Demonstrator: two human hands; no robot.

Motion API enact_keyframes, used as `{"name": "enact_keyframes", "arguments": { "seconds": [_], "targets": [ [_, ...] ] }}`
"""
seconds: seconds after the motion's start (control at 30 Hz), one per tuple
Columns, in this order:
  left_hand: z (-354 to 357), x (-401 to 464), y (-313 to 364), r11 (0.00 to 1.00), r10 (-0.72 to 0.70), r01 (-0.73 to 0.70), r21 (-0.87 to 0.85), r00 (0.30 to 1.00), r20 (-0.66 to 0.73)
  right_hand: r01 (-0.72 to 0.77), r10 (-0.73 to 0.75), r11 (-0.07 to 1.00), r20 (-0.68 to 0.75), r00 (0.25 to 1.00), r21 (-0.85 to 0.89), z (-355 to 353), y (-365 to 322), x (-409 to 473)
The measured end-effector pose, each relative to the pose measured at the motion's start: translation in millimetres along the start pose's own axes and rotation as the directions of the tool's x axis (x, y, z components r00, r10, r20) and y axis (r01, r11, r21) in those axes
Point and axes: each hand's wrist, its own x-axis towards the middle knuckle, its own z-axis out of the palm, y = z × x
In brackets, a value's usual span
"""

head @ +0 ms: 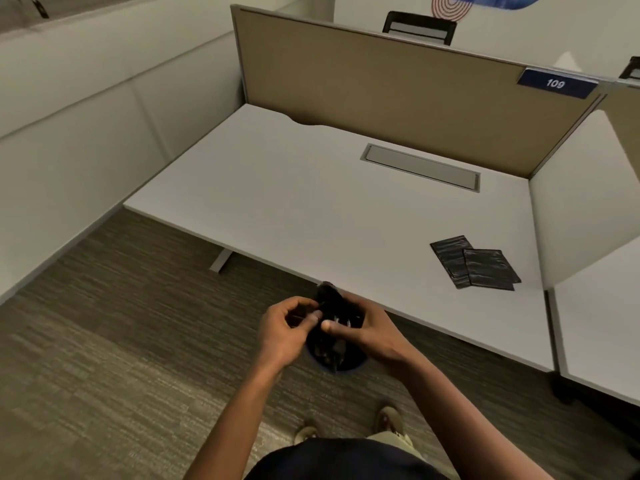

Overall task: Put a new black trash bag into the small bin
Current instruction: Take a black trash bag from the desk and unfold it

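Both of my hands hold a crumpled black trash bag [334,308] in front of me, just off the desk's front edge. My left hand [289,329] pinches its left side and my right hand [369,332] grips its right side. Directly below the hands, on the carpet, stands the small bin [337,360]; only its dark inside and a thin blue rim show, the rest is hidden by my hands and the bag. Whether the bag's lower end reaches into the bin I cannot tell.
Two folded black trash bags [476,263] lie on the white desk [311,202] at its right front. A tan partition [381,88] with a "109" label backs the desk. A desk leg [221,261] stands on the carpet to the left. My shoes [389,419] are below.
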Motion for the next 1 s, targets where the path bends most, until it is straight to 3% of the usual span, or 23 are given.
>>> {"name": "enact_keyframes", "arguments": {
  "seconds": [0.17,0.37,0.5,0.57,0.63,0.7,0.77,0.8,0.83,0.9,0.97,1.0],
  "targets": [
    [7.8,5.3,0.9,0.998,0.022,-0.023,-0.059,1.0,-0.015,0.073,-0.092,0.985,-0.113,0.989,-0.156,-17.8,3.7,-6.9],
    [4.1,27.5,11.9,0.995,0.026,-0.014,-0.102,0.993,0.117,0.109,-0.161,0.925,-0.116,0.98,-0.365,-64.6,0.8,-18.8],
    [-4.6,46.4,36.1,0.983,0.06,0.002,-0.186,0.944,0.324,0.134,-0.154,0.961,-0.066,0.986,-0.241,-92.8,-2.4,-31.4],
    [-2.0,55.5,49.8,0.986,0.053,0.007,-0.169,0.938,0.344,0.154,-0.159,0.979,-0.031,0.987,-0.135,-95.5,-6.1,-35.3],
    [7.0,60.7,61.9,0.993,0.056,-0.033,-0.112,0.976,0.209,0.164,-0.166,0.985,-0.057,0.984,-0.047,-92.0,-5.9,-35.8],
    [17.7,53.4,71.5,0.991,0.108,-0.113,-0.065,0.991,-0.078,0.166,-0.162,0.986,-0.134,0.978,0.026,-85.1,-4.0,-35.3],
    [23.7,32.5,78.9,0.978,0.189,-0.208,-0.024,0.926,-0.328,0.17,-0.148,0.981,-0.213,0.966,0.09,-76.8,0.7,-35.2],
    [26.6,20.8,78.0,0.975,0.202,-0.224,-0.017,0.91,-0.362,0.174,-0.141,0.978,-0.247,0.959,0.118,-73.1,3.5,-35.1],
    [29.9,9.3,75.4,0.975,0.204,-0.222,-0.019,0.921,-0.333,0.18,-0.137,0.974,-0.278,0.951,0.136,-70.2,6.0,-35.1],
    [38.2,-11.1,67.4,0.987,0.163,-0.163,0.012,0.979,-0.119,0.193,-0.143,0.972,-0.308,0.94,0.136,-64.7,8.0,-35.0],
    [48.3,-23.5,58.4,0.992,0.1,-0.105,0.064,0.992,0.079,0.2,-0.156,0.97,-0.275,0.949,0.141,-60.1,8.0,-34.4],
    [52.6,-26.5,54.4,0.996,0.07,-0.076,0.051,0.992,0.107,0.198,-0.156,0.969,-0.253,0.955,0.151,-58.3,8.3,-34.6]
  ]
}}
